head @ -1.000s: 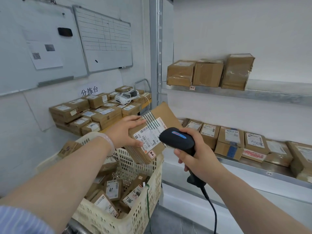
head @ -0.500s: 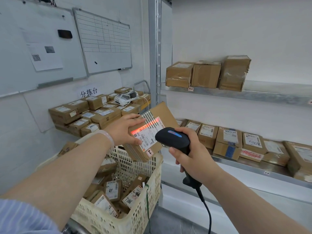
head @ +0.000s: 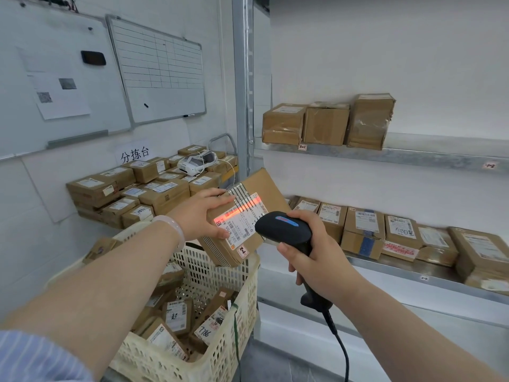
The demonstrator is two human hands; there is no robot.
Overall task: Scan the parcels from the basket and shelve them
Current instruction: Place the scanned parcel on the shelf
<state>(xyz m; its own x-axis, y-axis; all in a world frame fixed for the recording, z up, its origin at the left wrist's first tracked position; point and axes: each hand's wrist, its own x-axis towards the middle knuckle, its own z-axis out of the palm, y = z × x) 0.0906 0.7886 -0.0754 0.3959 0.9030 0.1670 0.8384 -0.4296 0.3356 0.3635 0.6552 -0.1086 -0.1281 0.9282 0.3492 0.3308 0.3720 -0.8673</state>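
Observation:
My left hand grips a flat brown cardboard parcel by its left edge and holds it tilted above the cream plastic basket. The parcel's white label faces me, and a red scan line glows across it. My right hand grips the handle of a black corded barcode scanner, its head just right of the label and aimed at it. Several labelled parcels lie in the basket.
Metal shelving on the right holds three boxes on the upper level and a row of parcels on the lower level. A sorting table behind the basket is stacked with parcels. Whiteboards hang on the left wall.
The red scan line lit up on the label and has shifted slightly along it. Parcel and scanner stay close together, having drifted a little left in view.

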